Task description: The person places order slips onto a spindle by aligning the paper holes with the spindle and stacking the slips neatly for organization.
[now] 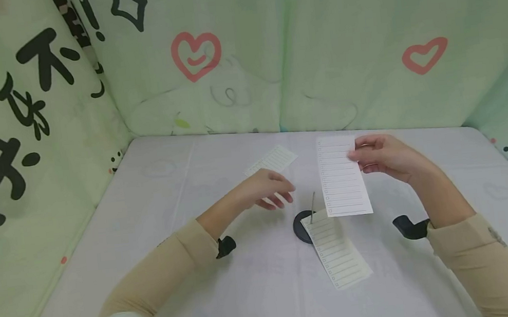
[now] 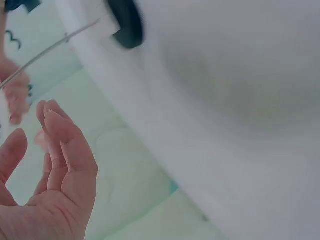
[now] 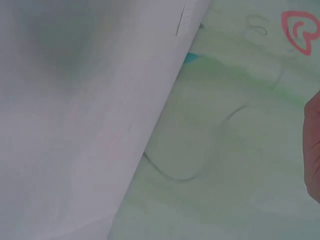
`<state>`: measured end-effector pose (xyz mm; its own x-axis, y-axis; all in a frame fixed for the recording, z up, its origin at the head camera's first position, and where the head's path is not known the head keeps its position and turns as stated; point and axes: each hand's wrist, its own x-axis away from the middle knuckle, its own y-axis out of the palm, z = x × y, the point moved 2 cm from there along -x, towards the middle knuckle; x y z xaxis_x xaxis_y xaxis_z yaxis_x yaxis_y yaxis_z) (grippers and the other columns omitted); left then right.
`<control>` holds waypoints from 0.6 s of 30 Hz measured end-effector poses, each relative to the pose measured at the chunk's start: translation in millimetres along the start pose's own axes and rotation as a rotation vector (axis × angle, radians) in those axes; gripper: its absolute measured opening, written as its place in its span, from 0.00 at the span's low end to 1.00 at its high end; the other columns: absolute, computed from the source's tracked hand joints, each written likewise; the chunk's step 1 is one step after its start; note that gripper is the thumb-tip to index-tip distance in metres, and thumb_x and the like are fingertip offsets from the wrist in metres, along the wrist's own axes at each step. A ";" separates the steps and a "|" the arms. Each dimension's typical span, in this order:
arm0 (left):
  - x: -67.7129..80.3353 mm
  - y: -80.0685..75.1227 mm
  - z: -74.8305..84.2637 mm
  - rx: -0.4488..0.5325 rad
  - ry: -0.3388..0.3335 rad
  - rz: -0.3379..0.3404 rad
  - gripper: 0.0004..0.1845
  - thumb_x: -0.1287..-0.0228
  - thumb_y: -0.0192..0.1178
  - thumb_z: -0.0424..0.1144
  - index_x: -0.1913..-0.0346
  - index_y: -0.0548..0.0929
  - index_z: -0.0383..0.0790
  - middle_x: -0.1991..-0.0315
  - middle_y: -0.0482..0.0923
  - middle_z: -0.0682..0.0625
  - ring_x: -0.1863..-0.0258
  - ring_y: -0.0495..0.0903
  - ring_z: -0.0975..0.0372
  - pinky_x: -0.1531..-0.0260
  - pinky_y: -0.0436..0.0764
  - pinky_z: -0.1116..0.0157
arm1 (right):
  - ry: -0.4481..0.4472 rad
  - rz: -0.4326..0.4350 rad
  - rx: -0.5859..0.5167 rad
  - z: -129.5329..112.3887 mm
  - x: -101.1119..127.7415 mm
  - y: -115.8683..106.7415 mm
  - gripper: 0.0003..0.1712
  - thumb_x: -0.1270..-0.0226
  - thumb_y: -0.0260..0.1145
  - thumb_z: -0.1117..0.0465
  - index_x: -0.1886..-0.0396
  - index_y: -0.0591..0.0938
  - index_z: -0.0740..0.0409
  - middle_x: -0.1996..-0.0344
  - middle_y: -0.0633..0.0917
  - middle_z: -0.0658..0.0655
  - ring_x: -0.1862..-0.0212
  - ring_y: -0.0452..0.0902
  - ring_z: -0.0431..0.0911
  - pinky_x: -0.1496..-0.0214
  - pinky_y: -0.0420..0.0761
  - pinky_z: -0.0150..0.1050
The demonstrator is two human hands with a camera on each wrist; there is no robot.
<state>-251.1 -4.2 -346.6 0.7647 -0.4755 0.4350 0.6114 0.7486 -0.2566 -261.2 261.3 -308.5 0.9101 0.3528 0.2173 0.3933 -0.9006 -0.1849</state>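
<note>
My right hand (image 1: 386, 157) pinches a white lined checklist slip (image 1: 343, 180) by its right edge, holding it up in the air. Below it stands a bill spike with a round black base (image 1: 300, 232) and a thin upright needle (image 1: 312, 205). A second lined slip (image 1: 342, 255) lies partly over the base, with the needle rising at its top corner. Left of the needle, my left hand (image 1: 266, 189) hovers with loosely bent fingers and holds nothing. Its palm and fingers (image 2: 62, 175) show beside the needle in the left wrist view; the right wrist view catches only a hand's edge (image 3: 312, 150).
Another lined slip (image 1: 278, 158) lies farther back, partly behind the left hand. A white cloth covers the table (image 1: 249, 293). Pale green curtains (image 1: 243, 51) with hearts and black lettering enclose its back and sides. Black camera mounts (image 1: 411, 227) sit at both wrists.
</note>
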 end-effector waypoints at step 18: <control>27.5 -7.6 48.1 0.087 0.140 0.042 0.14 0.38 0.58 0.44 0.54 0.80 0.40 0.61 0.80 0.46 0.64 0.81 0.54 0.63 0.81 0.63 | 0.003 -0.161 0.147 -9.7 14.9 38.7 0.15 0.39 0.63 0.64 0.56 0.73 0.68 0.69 0.84 0.53 0.73 0.75 0.43 0.70 0.74 0.31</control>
<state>-244.4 -0.7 -291.1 0.8140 -0.4979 0.2993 0.5628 0.8035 -0.1940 -233.7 229.1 -303.1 0.8335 0.4885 0.2581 0.5488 -0.7859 -0.2848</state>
